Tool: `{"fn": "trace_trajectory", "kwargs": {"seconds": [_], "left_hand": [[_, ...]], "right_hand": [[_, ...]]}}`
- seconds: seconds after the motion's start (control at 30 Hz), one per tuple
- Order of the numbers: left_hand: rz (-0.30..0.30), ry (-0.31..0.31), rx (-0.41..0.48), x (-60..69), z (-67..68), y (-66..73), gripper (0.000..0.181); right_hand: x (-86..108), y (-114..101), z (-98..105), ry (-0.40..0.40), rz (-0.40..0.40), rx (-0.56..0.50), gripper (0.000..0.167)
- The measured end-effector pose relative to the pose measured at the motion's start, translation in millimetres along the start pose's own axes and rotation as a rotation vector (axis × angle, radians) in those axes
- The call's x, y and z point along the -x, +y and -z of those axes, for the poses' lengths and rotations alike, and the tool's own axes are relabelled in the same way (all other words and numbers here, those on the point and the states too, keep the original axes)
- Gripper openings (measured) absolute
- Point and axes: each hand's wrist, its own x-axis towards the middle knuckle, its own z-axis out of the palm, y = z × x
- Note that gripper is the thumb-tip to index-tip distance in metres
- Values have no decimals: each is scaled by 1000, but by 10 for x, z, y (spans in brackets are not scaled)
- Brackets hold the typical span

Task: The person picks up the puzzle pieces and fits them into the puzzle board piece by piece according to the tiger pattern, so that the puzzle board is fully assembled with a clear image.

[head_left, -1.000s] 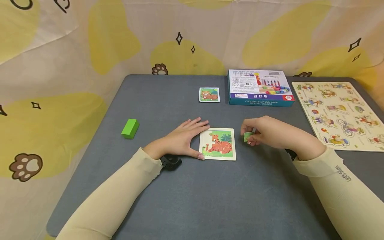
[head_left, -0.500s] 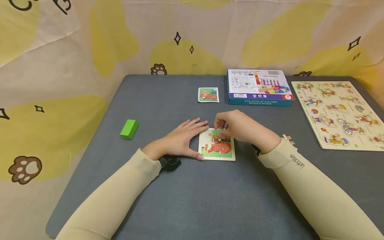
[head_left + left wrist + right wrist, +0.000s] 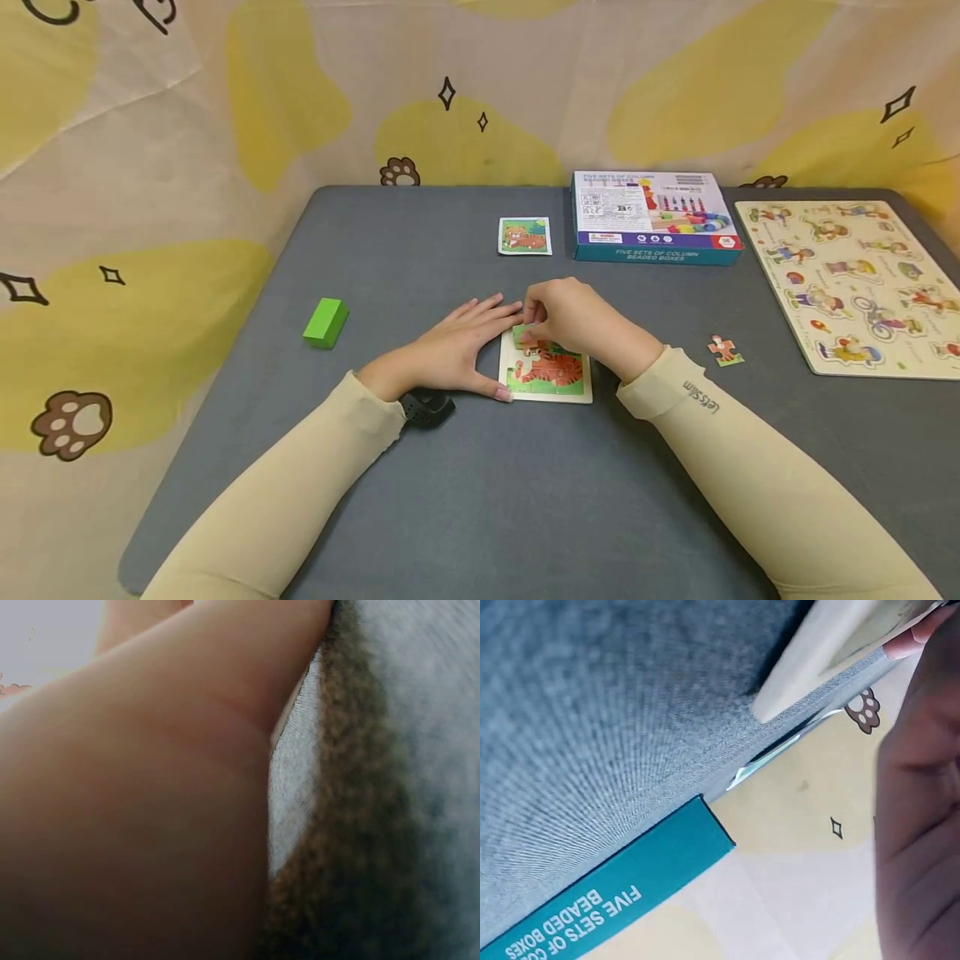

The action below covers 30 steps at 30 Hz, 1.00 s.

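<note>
A small jigsaw puzzle (image 3: 553, 369) in a pale square frame shows an orange tiger on green. My left hand (image 3: 456, 348) lies flat at its left side, fingers spread, with thumb and fingertips touching the frame's edge. Over the puzzle's upper part, my right hand (image 3: 573, 317) pinches a green puzzle piece (image 3: 519, 335) near the upper left corner. Whether that piece touches the puzzle below cannot be told. In the right wrist view, the frame's corner (image 3: 780, 701) stands near my right hand (image 3: 922, 802). The left wrist view is mostly filled by my left hand (image 3: 142, 787).
A loose orange puzzle piece (image 3: 724, 350) lies to the right. Behind are a tiger picture card (image 3: 524, 237) and a bead-set box (image 3: 656, 218). A wooden picture board (image 3: 855, 287) lies at the right, a green block (image 3: 326, 323) at the left.
My right hand has carried the green piece from right of the puzzle leftward to its upper left corner. The loose orange piece has come into sight. My left hand has stayed put.
</note>
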Motion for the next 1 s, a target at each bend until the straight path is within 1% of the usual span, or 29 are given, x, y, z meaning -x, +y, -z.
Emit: {"fn": "trace_trajectory", "kwargs": {"seconds": [0.13,0.27,0.33,0.37,0.5,0.6,0.67,0.77,0.87,0.93,1.0], "left_hand": [[-6,9,-5,11,0,-14,112],[-4,16,-11,20,-4,-20,111],[-3,16,-13,19,-8,-18,111],[-4,15,-13,19,-10,-16,111],[-8,13,-13,19,-9,-7,110],[-12,11,-16,4,-4,11,110],[-10,8,-14,1,6,21,110],[-6,6,-11,5,15,24,110],[1,1,-10,11,15,20,111],[4,0,-7,13,14,22,111],[-1,1,-5,9,8,18,111]], "right_hand": [[-20,-29,-11,-7,-36,32,21],[6,-40,-46,7,-55,129,22],[69,-45,-65,35,-28,198,22],[114,-46,-75,49,-2,235,22],[340,-14,-129,91,163,359,26],[492,50,-171,113,271,404,31],[541,82,-193,125,312,418,34],[548,103,-214,127,344,457,38],[537,100,-228,101,359,532,44],[544,88,-238,90,353,573,48],[555,72,-255,71,329,600,52]]}}
